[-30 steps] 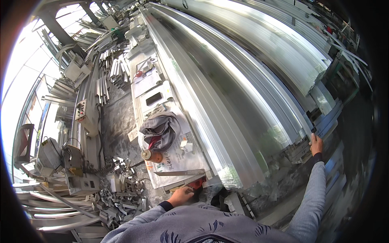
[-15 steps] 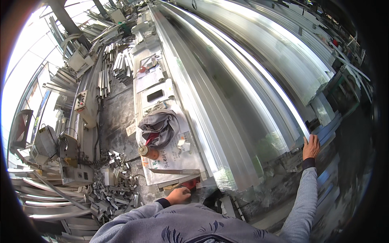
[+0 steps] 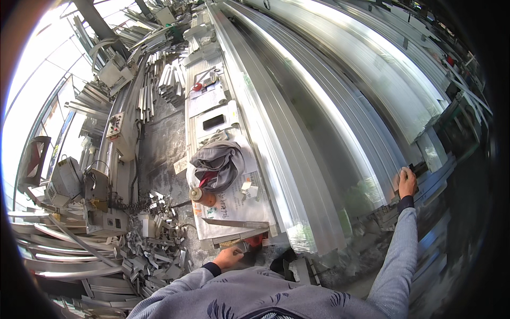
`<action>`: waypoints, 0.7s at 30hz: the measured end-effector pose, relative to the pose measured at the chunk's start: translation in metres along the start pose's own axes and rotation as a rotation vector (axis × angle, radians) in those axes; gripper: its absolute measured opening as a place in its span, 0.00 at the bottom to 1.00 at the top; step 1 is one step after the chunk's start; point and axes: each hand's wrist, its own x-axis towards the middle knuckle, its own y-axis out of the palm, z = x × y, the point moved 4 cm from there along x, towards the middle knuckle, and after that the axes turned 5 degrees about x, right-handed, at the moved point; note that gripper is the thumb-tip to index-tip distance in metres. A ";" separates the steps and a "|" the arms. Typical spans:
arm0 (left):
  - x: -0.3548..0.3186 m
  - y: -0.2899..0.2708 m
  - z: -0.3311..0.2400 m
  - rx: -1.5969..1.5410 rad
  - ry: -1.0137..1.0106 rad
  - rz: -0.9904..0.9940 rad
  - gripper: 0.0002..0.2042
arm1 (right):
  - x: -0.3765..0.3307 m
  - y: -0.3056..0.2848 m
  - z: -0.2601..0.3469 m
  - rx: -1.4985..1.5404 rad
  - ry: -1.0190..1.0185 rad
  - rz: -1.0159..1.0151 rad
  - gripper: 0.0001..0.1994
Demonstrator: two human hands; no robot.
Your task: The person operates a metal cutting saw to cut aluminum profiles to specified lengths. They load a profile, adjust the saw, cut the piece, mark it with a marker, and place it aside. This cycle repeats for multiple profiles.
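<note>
Long silvery aluminium profiles [image 3: 287, 133] lie side by side, running away from me, with clear film around several near ends. My right hand [image 3: 407, 182] is closed at the near end of the ribbed aluminium profiles [image 3: 366, 135] on the right; its fingertips are partly hidden. Close to my body, my left hand [image 3: 228, 258] is curled beside the near edge of the paper-covered bench [image 3: 210, 228]. A small dark thing [image 3: 243, 246] shows at its fingers, too small to name. A red object [image 3: 255, 242] sits just beyond, under the bench edge.
On the bench lie a grey cloth [image 3: 218, 162], an orange-brown bottle [image 3: 203, 197], a flat metal strip [image 3: 236, 223] and a phone [image 3: 213, 122]. Metal offcuts [image 3: 154, 255] cover the floor at left. A control box [image 3: 121, 135] and stacked profiles [image 3: 74, 266] stand farther left.
My right hand has shifted slightly and its fingers are more curled. The bright strip leading to it now looks duller. My left hand stays near the bench edge; the whole view has swung a little.
</note>
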 end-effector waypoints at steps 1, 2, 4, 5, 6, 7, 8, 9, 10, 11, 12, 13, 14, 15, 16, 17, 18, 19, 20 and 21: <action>-0.001 0.001 0.004 0.044 -0.002 -0.005 0.19 | -0.001 0.001 -0.002 0.049 -0.034 -0.020 0.13; -0.001 0.002 0.006 0.049 0.004 -0.004 0.19 | -0.002 0.003 -0.005 0.088 0.003 -0.007 0.13; -0.001 0.005 0.010 0.060 -0.037 0.015 0.19 | -0.003 0.006 -0.010 0.090 0.023 -0.003 0.14; -0.001 0.006 0.009 0.047 -0.023 0.014 0.19 | -0.003 0.008 -0.011 0.054 -0.001 -0.014 0.15; 0.000 0.006 0.008 0.031 -0.025 0.015 0.19 | -0.004 0.010 -0.014 0.037 0.006 -0.002 0.15; 0.000 0.006 0.007 0.010 -0.041 0.019 0.19 | -0.005 0.009 -0.017 0.058 -0.004 -0.041 0.15; 0.000 0.005 0.004 0.030 -0.014 0.000 0.18 | -0.005 0.008 -0.021 0.096 0.016 -0.055 0.15; -0.001 0.006 0.005 -0.050 -0.057 0.029 0.19 | -0.007 0.008 -0.027 0.128 0.100 -0.049 0.15; -0.002 0.004 0.004 -0.023 -0.031 0.017 0.19 | -0.009 0.006 -0.033 0.144 0.180 -0.013 0.17; -0.003 0.003 0.004 -0.014 -0.024 0.007 0.19 | -0.013 0.000 -0.031 0.049 0.083 -0.082 0.18; -0.003 0.003 0.005 -0.008 -0.026 0.015 0.18 | -0.020 -0.008 -0.029 -0.040 0.030 -0.152 0.19; -0.003 0.003 0.007 -0.008 -0.028 0.026 0.18 | -0.030 -0.015 -0.025 -0.128 0.000 -0.211 0.20; -0.002 0.003 0.009 -0.017 -0.035 0.036 0.18 | -0.041 -0.021 -0.021 -0.157 0.025 -0.238 0.23; 0.001 0.003 0.013 -0.047 -0.068 0.057 0.18 | -0.056 -0.028 -0.014 -0.083 0.017 -0.244 0.22; 0.003 0.003 0.013 -0.008 -0.019 0.043 0.18 | -0.076 -0.035 -0.005 0.003 0.049 -0.224 0.22; 0.008 0.003 0.015 0.019 -0.020 0.061 0.18 | -0.097 -0.040 0.007 0.087 0.080 -0.203 0.21; 0.013 0.003 0.014 0.029 0.023 0.052 0.18 | -0.122 -0.044 0.020 0.183 0.147 -0.170 0.21; 0.018 0.004 0.014 0.029 0.034 0.052 0.18 | -0.149 -0.047 0.035 0.310 0.201 -0.134 0.21; 0.024 0.004 0.013 0.022 0.069 0.053 0.18 | -0.177 -0.052 0.052 0.322 0.253 -0.100 0.21; 0.030 0.004 0.012 -0.006 0.100 0.049 0.18 | -0.203 -0.057 0.071 0.401 0.247 -0.064 0.20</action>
